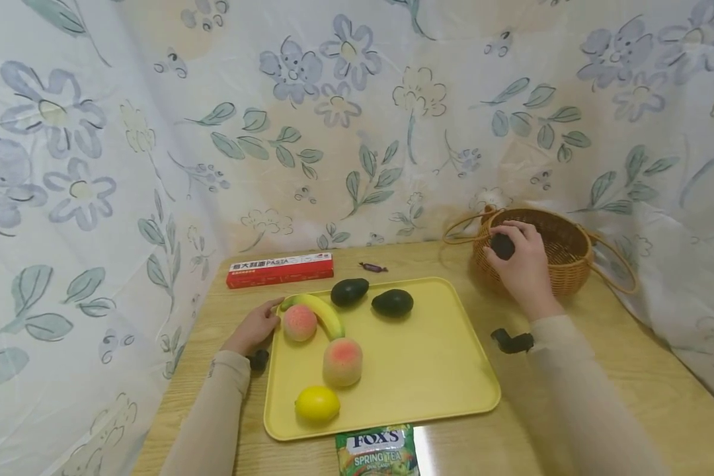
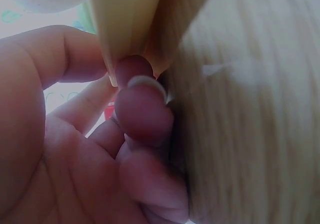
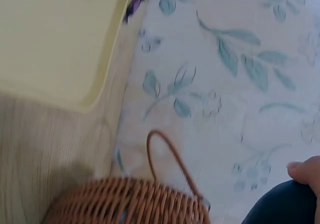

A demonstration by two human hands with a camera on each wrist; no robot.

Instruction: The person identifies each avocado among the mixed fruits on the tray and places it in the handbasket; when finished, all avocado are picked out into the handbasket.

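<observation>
You have the dark fruit [image 1: 502, 246] in your right hand [image 1: 520, 264], raised to the right of the tray [image 1: 428, 370] and by the rim of the basket [image 1: 571, 274]; I cannot tell whether it is over the opening or just in front, so judge its height against that rim before shifting it; a firm, light pinch should do, as a smooth skin may slip, and the fruit is best held clear of the looped handle [image 3: 177, 159]; your right thumb and fingers curl round it, the back of the hand uppermost, the forearm reaching forward on the tray's right; your left hand [image 1: 256, 327] is at the tray's left edge, thumb and fingers gripping its rim, the forearm slanting in from the near left; a gentle hold there should steady the tray, where the banana [image 1: 327, 317], peaches [image 1: 342, 362], lemon [image 1: 317, 404] and two avocados [image 1: 393, 303] could roll if it tips.
</observation>
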